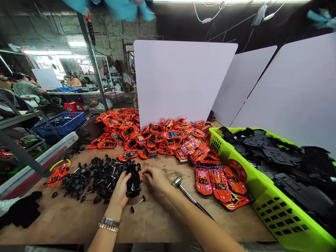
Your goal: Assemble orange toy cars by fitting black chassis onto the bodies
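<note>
My left hand (pixel 119 189) holds a black toy car chassis (pixel 133 181) upright on the palm. The fingertips of my right hand (pixel 154 178) are pinched at the chassis's edge, and what they grip is too small to tell. A heap of black wheels on metal axles (pixel 99 175) lies left of my hands, and a loose wheel axle (pixel 138 203) lies just below them. A steel-handled hammer (pixel 187 193) rests under my right forearm. Shiny orange toy car bodies (pixel 220 183) lie to the right.
A large pile of orange car bodies (pixel 154 136) covers the back of the wooden workbench (pixel 52 224). A lime-green basket (pixel 262 182) of black chassis stands at right. White partition boards (pixel 181 80) rise behind. A blue crate (pixel 61 124) sits at left; a co-worker (pixel 74 81) sits beyond.
</note>
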`<state>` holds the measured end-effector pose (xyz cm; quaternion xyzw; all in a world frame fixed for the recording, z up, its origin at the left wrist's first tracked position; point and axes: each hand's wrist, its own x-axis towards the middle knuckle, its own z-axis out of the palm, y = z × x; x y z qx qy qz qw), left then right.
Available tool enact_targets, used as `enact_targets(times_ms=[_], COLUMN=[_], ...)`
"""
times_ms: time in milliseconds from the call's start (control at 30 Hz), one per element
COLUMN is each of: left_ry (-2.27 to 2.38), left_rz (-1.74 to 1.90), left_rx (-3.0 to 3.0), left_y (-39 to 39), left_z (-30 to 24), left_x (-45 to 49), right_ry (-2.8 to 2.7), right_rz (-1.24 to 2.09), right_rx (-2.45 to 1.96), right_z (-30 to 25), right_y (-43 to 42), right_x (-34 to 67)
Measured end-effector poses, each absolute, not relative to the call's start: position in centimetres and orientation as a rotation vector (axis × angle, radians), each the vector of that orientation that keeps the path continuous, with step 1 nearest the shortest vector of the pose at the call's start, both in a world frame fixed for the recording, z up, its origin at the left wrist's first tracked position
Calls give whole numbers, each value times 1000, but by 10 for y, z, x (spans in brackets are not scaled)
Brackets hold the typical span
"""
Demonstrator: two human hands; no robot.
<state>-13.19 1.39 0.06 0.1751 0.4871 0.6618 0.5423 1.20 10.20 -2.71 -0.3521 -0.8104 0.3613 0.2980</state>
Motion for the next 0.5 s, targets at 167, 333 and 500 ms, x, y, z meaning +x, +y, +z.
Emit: enact_targets(times_ms=[167,333,500], left_ry=[1196,1283,1292], left_rz=[1626,1678,1662], left_rx=[433,417,514], left_y=[24,27,25], left_z=[-3,-17,-19], left_x=[-139,-140,-127], right_ry=[-2053,-1807,-1546], right_rz=[1025,943,1043], right_rx=[-911,-996,-946], right_z=[-19,-20,-32], right_y=[127,108,74], right_x=[18,41,61])
